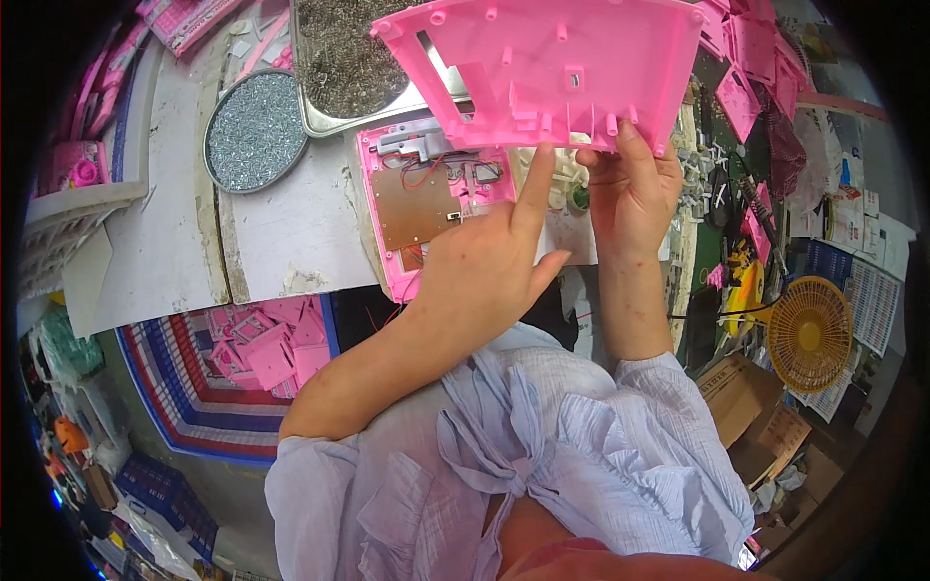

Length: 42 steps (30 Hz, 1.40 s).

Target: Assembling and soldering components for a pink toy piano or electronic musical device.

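Note:
My right hand (636, 189) grips the lower edge of a pink plastic panel (635, 63), its thumb on the near face. The panel is held up and tilted, showing posts, ribs and cut-outs on its inner side. My left hand (484, 257) has its index finger stretched up to the panel's lower edge and its thumb apart; the other fingers are mostly hidden. Below the panel, on the bench, lies an open pink housing (380, 228) with a brown circuit board (407, 205), thin wires and a grey plastic part (415, 142). The left forearm crosses in front of this housing.
A round tray (209, 155) of small screws and a metal tray (334, 126) of small springs stand on the white bench (291, 228). At lower left is a striped basket (199, 416) with pink parts. On the right are a yellow fan (811, 334) and cardboard (736, 397).

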Each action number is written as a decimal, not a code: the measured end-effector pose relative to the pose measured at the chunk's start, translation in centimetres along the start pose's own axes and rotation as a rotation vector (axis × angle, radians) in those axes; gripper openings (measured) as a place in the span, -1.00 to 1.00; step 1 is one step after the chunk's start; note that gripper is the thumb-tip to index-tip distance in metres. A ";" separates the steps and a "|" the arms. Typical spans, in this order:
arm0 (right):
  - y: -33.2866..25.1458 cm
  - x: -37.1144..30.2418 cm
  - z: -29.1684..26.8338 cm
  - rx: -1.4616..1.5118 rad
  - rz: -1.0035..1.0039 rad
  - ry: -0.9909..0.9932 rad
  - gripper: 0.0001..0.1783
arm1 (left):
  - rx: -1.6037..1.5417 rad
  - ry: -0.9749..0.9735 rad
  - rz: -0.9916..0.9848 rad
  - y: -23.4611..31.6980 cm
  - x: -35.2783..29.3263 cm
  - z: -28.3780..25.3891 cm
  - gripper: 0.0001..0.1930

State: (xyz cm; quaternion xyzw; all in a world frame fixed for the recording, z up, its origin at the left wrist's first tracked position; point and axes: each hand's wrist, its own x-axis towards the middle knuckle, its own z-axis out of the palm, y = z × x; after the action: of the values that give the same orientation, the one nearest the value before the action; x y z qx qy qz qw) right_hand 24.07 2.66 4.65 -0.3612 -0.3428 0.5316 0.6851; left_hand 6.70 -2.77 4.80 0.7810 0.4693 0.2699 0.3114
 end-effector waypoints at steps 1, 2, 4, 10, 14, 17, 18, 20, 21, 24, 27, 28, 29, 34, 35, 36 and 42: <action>0.0 0.0 0.0 -0.003 -0.004 0.005 -0.82 | 0.005 -0.033 -0.028 0.1 -0.5 -0.3 -0.03; 0.0 0.0 -0.2 -0.006 -0.019 -0.008 -0.82 | 0.068 0.008 0.007 -0.2 -1.0 -0.5 -0.10; 0.0 0.0 -0.5 -0.015 -0.053 -0.027 -0.82 | 0.192 0.085 0.081 -1.1 -2.2 -0.9 -0.23; 0.1 0.0 -0.6 -0.007 -0.043 -0.025 -0.82 | 0.359 0.082 -0.032 -2.1 -3.3 -1.3 -0.36; 0.2 -0.1 -0.4 -0.005 -0.049 -0.048 -0.82 | 0.398 0.117 -0.034 -2.2 -2.9 -0.8 -0.33; 0.0 -0.2 -0.6 -0.007 -0.054 -0.053 -0.82 | 0.422 0.125 -0.054 -2.3 -2.3 -0.5 -0.32; 0.0 -0.2 -0.7 -0.009 -0.055 -0.052 -0.82 | 0.437 0.123 -0.055 -2.4 -2.1 -0.3 -0.32; 0.0 -0.2 -0.9 -0.009 -0.055 -0.047 -0.82 | 0.451 0.123 -0.059 -2.5 -1.9 -0.2 -0.32; 0.0 -0.2 -1.0 -0.008 -0.054 -0.044 -0.82 | 0.448 0.123 -0.061 -2.4 -1.9 -0.2 -0.33; -0.1 -0.1 -1.1 -0.005 -0.054 -0.042 -0.82 | 0.444 0.132 -0.063 -2.3 -1.6 -0.3 -0.35; 0.0 0.0 -1.1 -0.010 -0.052 -0.038 -0.82 | 0.423 0.147 -0.062 -2.3 -1.4 -0.3 -0.35; 0.0 0.1 -1.1 -0.011 -0.051 -0.037 -0.82 | 0.414 0.153 -0.063 -2.4 -1.3 -0.2 -0.35; 0.1 0.1 -1.1 -0.005 -0.048 -0.032 -0.82 | 0.415 0.158 -0.067 -2.4 -1.3 -0.2 -0.35; 0.2 0.6 -1.2 0.015 -0.052 -0.039 -0.82 | 0.404 0.180 -0.075 -2.4 -1.2 0.0 -0.35; 0.1 0.6 -1.2 0.017 -0.053 -0.043 -0.82 | 0.403 0.183 -0.068 -2.4 -1.2 -0.1 -0.36; 0.1 0.7 -1.3 0.018 -0.054 -0.049 -0.82 | 0.401 0.187 -0.061 -2.4 -1.3 -0.1 -0.36; 0.3 0.7 -1.5 0.007 -0.051 -0.029 -0.82 | 0.323 0.219 -0.058 -2.7 -1.8 -1.0 -0.43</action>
State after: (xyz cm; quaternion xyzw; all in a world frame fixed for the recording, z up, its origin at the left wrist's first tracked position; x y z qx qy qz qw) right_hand 25.30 3.18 3.69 -0.3420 -0.3600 0.5206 0.6946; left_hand 3.72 -3.20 3.27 0.7728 0.5600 0.2653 0.1369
